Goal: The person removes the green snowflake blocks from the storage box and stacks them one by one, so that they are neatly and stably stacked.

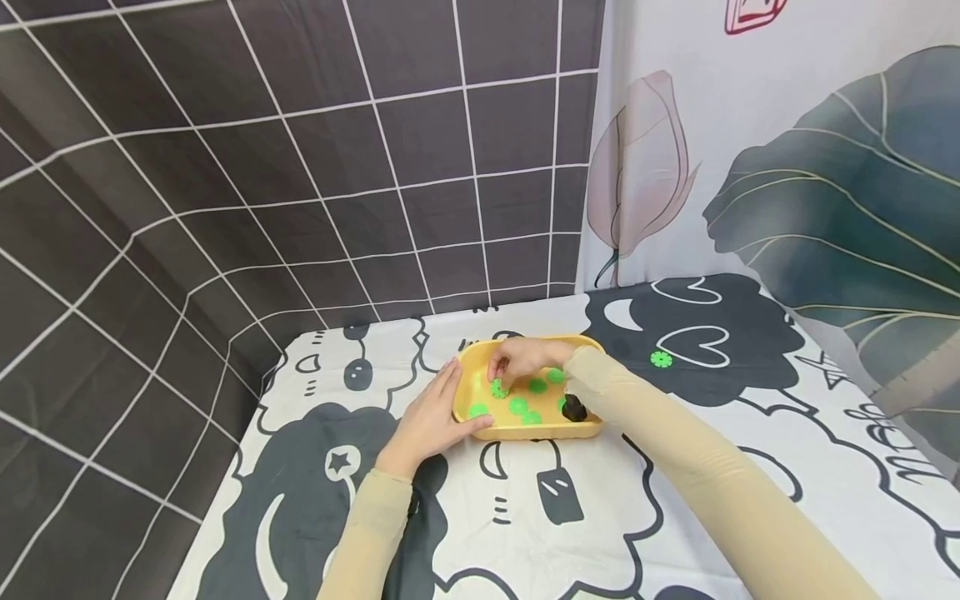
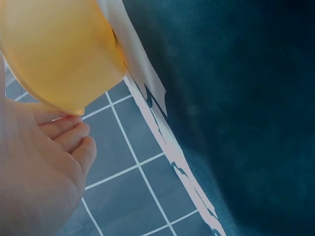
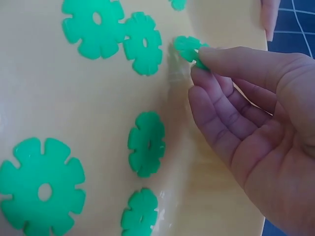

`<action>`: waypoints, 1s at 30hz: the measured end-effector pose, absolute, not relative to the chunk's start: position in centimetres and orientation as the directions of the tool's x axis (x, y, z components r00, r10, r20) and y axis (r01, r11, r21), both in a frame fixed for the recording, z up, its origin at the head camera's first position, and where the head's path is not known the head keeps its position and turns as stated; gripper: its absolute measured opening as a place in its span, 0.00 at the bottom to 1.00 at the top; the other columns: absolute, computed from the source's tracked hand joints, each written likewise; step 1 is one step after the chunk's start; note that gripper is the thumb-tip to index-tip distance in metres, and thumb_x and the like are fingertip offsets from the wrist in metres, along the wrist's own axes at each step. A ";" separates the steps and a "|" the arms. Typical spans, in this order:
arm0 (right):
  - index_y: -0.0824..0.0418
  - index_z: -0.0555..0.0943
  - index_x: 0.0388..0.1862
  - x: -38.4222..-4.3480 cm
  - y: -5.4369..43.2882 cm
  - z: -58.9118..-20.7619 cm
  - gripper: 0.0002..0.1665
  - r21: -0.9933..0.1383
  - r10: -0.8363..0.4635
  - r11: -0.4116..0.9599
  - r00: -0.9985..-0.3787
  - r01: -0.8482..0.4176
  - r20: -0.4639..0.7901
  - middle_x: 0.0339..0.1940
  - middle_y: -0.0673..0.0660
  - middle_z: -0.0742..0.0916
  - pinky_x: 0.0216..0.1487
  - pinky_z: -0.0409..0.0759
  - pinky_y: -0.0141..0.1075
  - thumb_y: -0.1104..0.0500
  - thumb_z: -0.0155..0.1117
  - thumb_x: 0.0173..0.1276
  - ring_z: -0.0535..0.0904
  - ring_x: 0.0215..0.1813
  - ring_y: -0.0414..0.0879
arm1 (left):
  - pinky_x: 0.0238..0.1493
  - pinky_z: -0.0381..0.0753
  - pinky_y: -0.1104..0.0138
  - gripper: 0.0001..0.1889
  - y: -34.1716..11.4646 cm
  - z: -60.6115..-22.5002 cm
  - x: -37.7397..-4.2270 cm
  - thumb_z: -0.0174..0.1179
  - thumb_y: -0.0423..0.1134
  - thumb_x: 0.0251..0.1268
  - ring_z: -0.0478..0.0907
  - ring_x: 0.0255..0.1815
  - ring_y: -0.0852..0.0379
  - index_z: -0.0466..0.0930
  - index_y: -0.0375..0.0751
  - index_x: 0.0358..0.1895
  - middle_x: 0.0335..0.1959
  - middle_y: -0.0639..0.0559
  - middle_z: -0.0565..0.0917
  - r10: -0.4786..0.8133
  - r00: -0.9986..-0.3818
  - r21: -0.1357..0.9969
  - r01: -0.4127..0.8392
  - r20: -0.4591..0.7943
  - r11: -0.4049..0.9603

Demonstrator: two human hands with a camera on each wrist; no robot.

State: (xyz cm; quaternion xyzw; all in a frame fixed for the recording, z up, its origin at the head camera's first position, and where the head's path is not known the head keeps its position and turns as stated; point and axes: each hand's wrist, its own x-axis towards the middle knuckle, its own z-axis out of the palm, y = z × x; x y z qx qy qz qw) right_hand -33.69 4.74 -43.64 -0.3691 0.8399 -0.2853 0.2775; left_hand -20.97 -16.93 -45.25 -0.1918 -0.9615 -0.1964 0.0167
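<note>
A yellow tray [image 1: 540, 432] stands on the cloth, with several green notched plastic discs [image 3: 43, 189] lying in it. My right hand [image 1: 525, 357] reaches into the tray and pinches one green notched disc [image 3: 186, 47] between thumb and index finger, just above the tray floor. The other fingers of that hand are bent in the right wrist view. My left hand [image 1: 426, 421] holds the tray's left near corner, thumb over the near rim and fingers along the left side. In the left wrist view the tray's outer wall hides part of the fingers.
One more green disc [image 1: 661, 359] lies on the patterned cloth [image 1: 465, 533], right of the tray. A dark grid-patterned curtain [image 1: 420, 158] hangs behind and to the left. A dark object [image 1: 573, 408] sits at my right wrist, over the tray's near right corner.
</note>
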 end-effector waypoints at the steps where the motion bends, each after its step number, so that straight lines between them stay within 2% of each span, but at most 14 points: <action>1: 0.61 0.85 0.41 -33.7 4.8 -43.6 0.11 -0.689 -0.777 0.562 -0.578 -0.458 -0.249 0.34 0.50 0.84 0.43 0.76 0.29 0.68 0.72 0.58 0.76 0.37 0.40 | 0.74 0.62 0.52 0.58 -16.9 -45.3 -21.0 0.57 0.76 0.59 0.53 0.80 0.47 0.50 0.35 0.80 0.82 0.46 0.51 0.364 -0.925 0.370 0.377 0.108 0.849; 8: 0.61 0.85 0.43 -33.6 5.8 -42.8 0.12 -0.722 -0.767 0.548 -0.597 -0.422 -0.234 0.37 0.51 0.84 0.47 0.77 0.32 0.68 0.71 0.59 0.77 0.39 0.42 | 0.75 0.60 0.54 0.59 -16.9 -45.4 -21.2 0.55 0.78 0.58 0.52 0.81 0.49 0.48 0.38 0.81 0.82 0.47 0.51 0.356 -0.930 0.365 0.365 0.093 0.856; 17: 0.63 0.85 0.44 -33.4 7.7 -40.9 0.11 -0.764 -0.775 0.486 -0.613 -0.425 -0.153 0.37 0.52 0.85 0.50 0.78 0.34 0.69 0.67 0.62 0.77 0.40 0.43 | 0.76 0.59 0.54 0.60 -17.0 -45.3 -21.1 0.55 0.78 0.58 0.52 0.80 0.49 0.49 0.37 0.81 0.82 0.46 0.51 0.350 -0.932 0.352 0.359 0.094 0.864; 30: 0.64 0.85 0.47 -33.4 11.8 -38.4 0.13 -0.758 -0.684 0.537 -0.717 -0.371 -0.133 0.38 0.54 0.85 0.48 0.75 0.35 0.66 0.68 0.62 0.76 0.43 0.46 | 0.75 0.61 0.53 0.59 -16.7 -45.1 -21.0 0.56 0.76 0.59 0.54 0.80 0.47 0.51 0.34 0.80 0.81 0.42 0.55 0.356 -0.927 0.328 0.375 0.118 0.867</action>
